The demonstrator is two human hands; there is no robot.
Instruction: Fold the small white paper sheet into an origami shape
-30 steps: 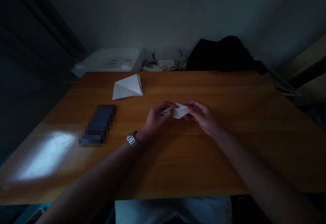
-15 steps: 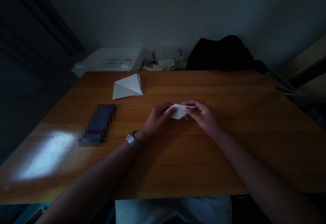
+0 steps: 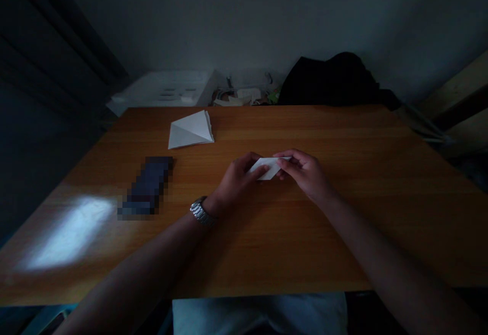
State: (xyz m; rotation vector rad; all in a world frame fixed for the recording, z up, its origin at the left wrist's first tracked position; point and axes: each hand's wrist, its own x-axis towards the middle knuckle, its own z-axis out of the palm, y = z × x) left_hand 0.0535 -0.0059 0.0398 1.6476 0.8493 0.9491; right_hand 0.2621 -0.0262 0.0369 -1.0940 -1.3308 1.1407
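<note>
A small piece of folded white paper (image 3: 270,164) is held above the middle of the wooden table, between both hands. My left hand (image 3: 241,172) is closed on its left end, thumb lying across the upper face. My right hand (image 3: 303,169) pinches the right corner between thumb and fingers. The fingers under the paper are largely hidden. A metal-band watch (image 3: 201,211) circles my left wrist.
A larger folded white paper (image 3: 192,130) lies at the table's back left. Nearer me is a dark, pixelated oblong item (image 3: 147,185). Behind the wooden table (image 3: 290,253) stand a white container (image 3: 168,83) and a black cloth-like heap (image 3: 331,81), with cables between them.
The folded paper has tilted slightly, and its outline between the hands looks different. My left thumb has slid a little to the right and down. My right hand has hardly moved.
</note>
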